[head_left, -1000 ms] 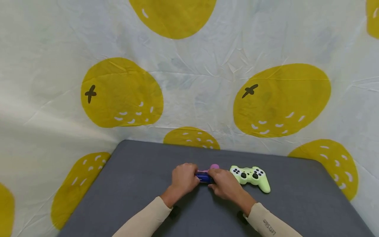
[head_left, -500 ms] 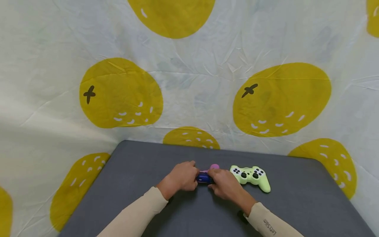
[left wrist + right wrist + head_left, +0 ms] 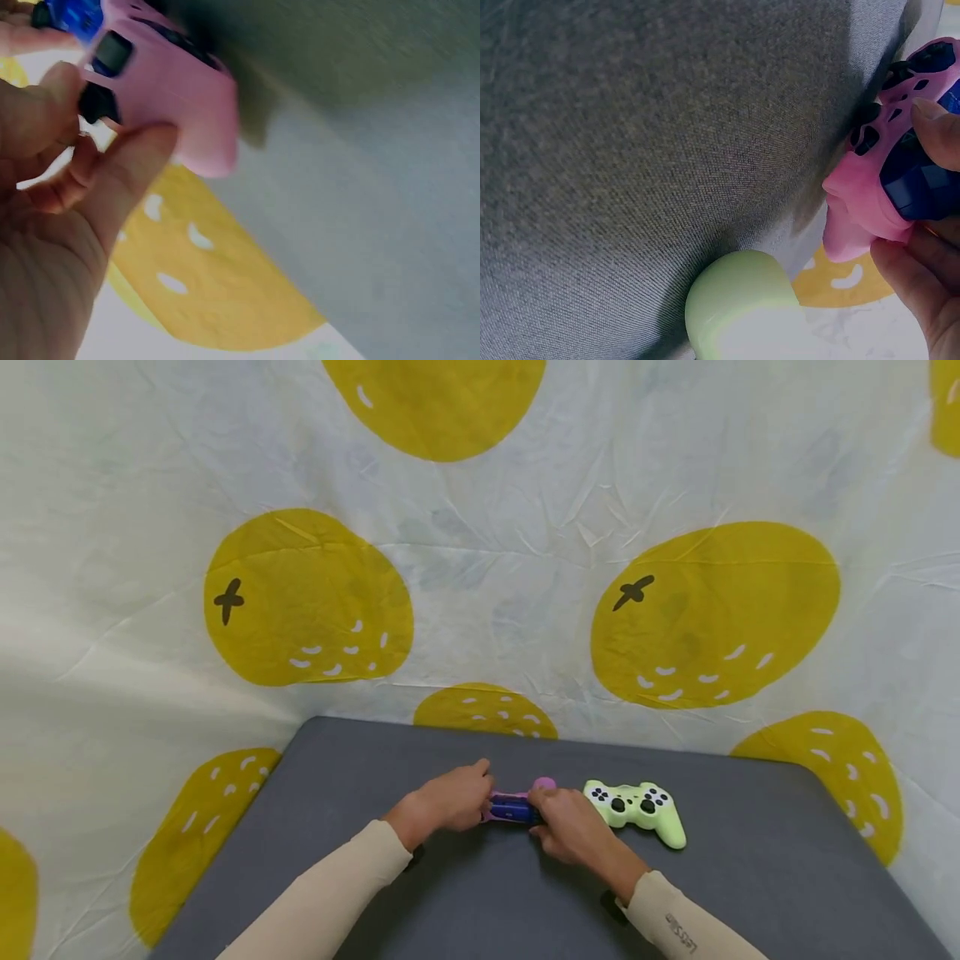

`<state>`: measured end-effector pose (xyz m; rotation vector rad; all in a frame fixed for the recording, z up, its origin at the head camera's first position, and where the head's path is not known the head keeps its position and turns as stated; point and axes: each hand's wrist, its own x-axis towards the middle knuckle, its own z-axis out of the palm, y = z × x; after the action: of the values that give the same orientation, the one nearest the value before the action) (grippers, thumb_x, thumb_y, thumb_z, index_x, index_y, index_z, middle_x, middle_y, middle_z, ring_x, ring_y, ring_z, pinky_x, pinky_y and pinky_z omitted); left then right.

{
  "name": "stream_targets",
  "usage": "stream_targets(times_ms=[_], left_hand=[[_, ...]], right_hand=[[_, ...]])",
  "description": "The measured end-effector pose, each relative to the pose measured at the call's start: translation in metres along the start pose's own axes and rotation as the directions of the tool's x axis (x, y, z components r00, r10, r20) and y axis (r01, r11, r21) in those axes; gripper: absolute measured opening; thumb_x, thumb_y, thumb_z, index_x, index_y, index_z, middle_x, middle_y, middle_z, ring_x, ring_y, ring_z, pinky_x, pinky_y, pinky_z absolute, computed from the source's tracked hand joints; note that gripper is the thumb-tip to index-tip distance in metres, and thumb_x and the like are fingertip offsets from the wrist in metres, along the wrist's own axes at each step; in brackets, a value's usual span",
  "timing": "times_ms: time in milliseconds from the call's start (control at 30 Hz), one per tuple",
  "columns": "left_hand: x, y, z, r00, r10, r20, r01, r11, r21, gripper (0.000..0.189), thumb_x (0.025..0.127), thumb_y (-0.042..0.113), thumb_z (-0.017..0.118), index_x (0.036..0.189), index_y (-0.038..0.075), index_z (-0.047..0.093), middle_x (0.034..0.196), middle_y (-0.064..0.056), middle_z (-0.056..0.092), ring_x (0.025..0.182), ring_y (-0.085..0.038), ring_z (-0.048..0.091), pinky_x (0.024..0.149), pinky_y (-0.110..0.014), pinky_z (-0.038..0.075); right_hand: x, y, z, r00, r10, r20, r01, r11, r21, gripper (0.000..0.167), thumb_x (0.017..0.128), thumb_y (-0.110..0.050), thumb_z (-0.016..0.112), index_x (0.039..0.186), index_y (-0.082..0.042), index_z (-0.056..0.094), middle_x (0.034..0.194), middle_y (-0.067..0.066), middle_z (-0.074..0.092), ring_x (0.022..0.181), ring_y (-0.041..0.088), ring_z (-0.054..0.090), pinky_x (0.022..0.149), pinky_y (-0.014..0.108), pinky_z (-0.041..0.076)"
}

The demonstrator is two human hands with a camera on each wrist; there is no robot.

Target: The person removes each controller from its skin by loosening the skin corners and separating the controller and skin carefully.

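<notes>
A blue game controller (image 3: 513, 811) is partly inside a pink silicone cover (image 3: 545, 783), held just above the grey table. My left hand (image 3: 457, 797) is at its left end; in the left wrist view the thumb presses on the cover's pink grip (image 3: 187, 112) and the fingers curl near its dark buttons. My right hand (image 3: 573, 827) grips the right end, its thumb on top and fingers beneath. The right wrist view shows the controller's dark blue handle (image 3: 919, 184) bare outside the cover, whose pink grip (image 3: 847, 232) hangs beside it.
A pale green game controller (image 3: 637, 806) lies on the grey table (image 3: 750, 860), just right of my right hand. Behind the table hangs a white cloth (image 3: 502, 602) printed with yellow fruit shapes.
My left hand has shifted left and turned at the wrist, uncovering more of the blue controller and pink cover at the left end. The right hand stays in place.
</notes>
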<state>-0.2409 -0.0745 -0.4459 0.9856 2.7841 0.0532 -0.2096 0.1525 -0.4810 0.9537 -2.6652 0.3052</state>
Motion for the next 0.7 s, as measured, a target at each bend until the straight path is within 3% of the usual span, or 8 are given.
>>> stream_targets(times_ms=[167,367,567,700], left_hand=[[-0.007,-0.016,0.004,0.999,0.015,-0.038,-0.022,0.981,-0.191,0.015,0.107,0.016,0.055,0.105,0.011,0.069,0.104,-0.002,0.048,0.075,-0.010,0.050,0.073,-0.025,0.042],[-0.017,-0.031,0.017,0.988,0.071,-0.138,-0.100,0.971,-0.216,0.015,0.105,0.015,0.058,0.093,0.011,0.065,0.092,0.000,0.043,0.078,-0.013,0.042,0.076,-0.027,0.036],[-0.025,-0.039,0.027,0.983,0.025,-0.180,-0.085,0.939,-0.333,0.019,0.103,0.014,0.062,0.084,0.011,0.060,0.085,0.001,0.042,0.076,-0.013,0.040,0.073,-0.027,0.035],[-0.026,-0.038,0.033,0.972,0.019,-0.234,-0.113,0.911,-0.396,0.020,0.102,0.016,0.065,0.084,0.012,0.060,0.083,0.003,0.045,0.076,-0.010,0.042,0.072,-0.026,0.037]], right_hand=[[0.001,0.001,-0.002,0.998,0.037,0.054,-0.039,0.999,0.035,0.025,0.080,-0.020,0.088,0.095,-0.014,0.069,0.080,-0.001,0.070,0.066,0.018,0.066,0.061,0.035,0.053],[0.002,0.002,-0.003,0.996,0.045,0.075,-0.048,0.998,0.041,0.022,0.080,-0.019,0.086,0.095,-0.014,0.071,0.082,-0.002,0.071,0.066,0.017,0.065,0.061,0.034,0.053],[0.003,0.000,-0.003,0.996,0.051,0.079,-0.054,0.998,0.036,0.022,0.079,-0.015,0.086,0.096,-0.014,0.073,0.084,-0.002,0.072,0.066,0.018,0.065,0.061,0.034,0.053],[0.003,-0.002,-0.002,0.994,0.067,0.085,-0.070,0.997,0.028,0.021,0.078,-0.015,0.085,0.093,-0.014,0.071,0.083,-0.002,0.071,0.066,0.020,0.066,0.061,0.036,0.053]])
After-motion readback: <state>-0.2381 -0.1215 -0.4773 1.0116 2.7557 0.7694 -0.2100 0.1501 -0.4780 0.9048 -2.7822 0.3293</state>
